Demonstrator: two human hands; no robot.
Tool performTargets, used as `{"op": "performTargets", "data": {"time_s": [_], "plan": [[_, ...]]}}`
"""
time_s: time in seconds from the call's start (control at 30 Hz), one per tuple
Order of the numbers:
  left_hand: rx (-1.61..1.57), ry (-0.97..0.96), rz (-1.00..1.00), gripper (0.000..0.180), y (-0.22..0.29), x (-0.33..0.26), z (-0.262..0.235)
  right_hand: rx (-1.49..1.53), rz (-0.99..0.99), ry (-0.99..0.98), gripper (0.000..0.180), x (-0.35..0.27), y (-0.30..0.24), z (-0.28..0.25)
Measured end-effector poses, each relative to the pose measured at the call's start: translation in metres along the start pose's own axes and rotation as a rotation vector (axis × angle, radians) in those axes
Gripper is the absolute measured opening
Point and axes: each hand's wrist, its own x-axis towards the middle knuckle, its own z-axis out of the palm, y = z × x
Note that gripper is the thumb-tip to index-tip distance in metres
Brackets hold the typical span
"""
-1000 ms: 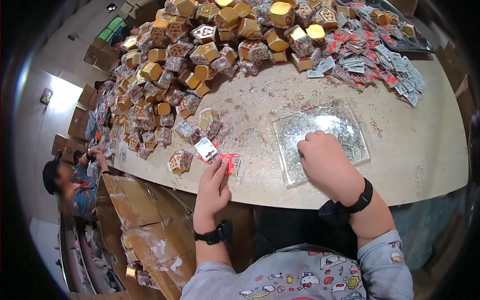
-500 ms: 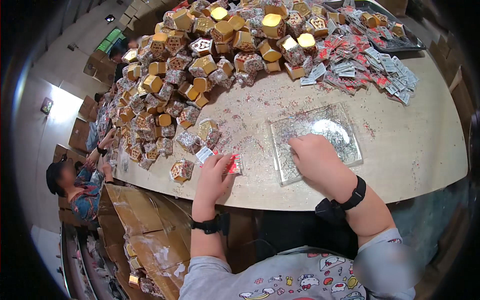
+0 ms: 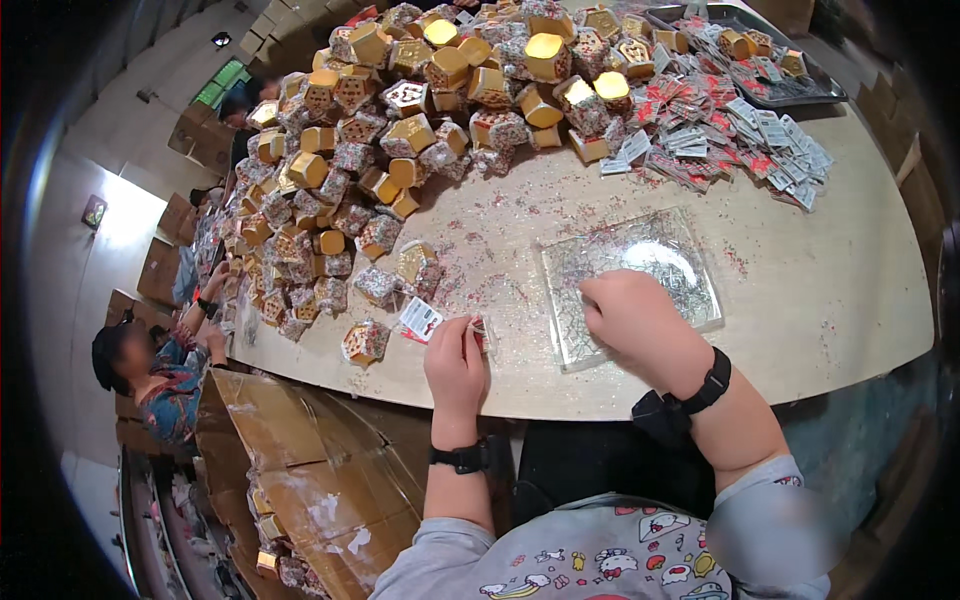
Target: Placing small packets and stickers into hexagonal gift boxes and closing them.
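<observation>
My left hand (image 3: 457,370) is closed, its fingertips down at a small red piece (image 3: 481,328) near the table's front edge. What they pinch, if anything, is hidden. Beside those fingers lies a white-and-red printed tag (image 3: 420,318). My right hand (image 3: 632,315) has curled fingers over the left part of a shallow clear tray (image 3: 708,262), which holds many thin metal wires or pins (image 3: 660,290). Anything in its fingertips cannot be made out. Left of the tag sits a gold-and-white decorated polygonal piece (image 3: 365,342).
A large heap of similar gold-and-speckled pieces (image 3: 330,180) covers the table's far left. Red and white tags (image 3: 700,130) are piled at far right, by a black tray (image 3: 800,95). Coloured beads are scattered about. A cardboard box (image 3: 300,450) stands below; another person (image 3: 150,380) works at left.
My left hand has shifted right and its fingers have drawn together. More of the white-and-red tag shows beside it. My right hand has hardly moved.
</observation>
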Motion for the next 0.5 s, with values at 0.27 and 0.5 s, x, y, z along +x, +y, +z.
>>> {"op": "performTargets", "data": {"time_s": [0.27, 0.5], "plan": [[-0.105, 0.205, -0.005, 0.016, -0.018, -0.013, 0.001, 0.071, 0.047, 0.072, 0.013, 0.002, 0.001, 0.001], [-0.254, 0.152, 0.050, 0.008, -0.014, -0.013, 0.001, 0.271, 0.134, 0.161, 0.015, 0.003, -0.006, -0.012]]}}
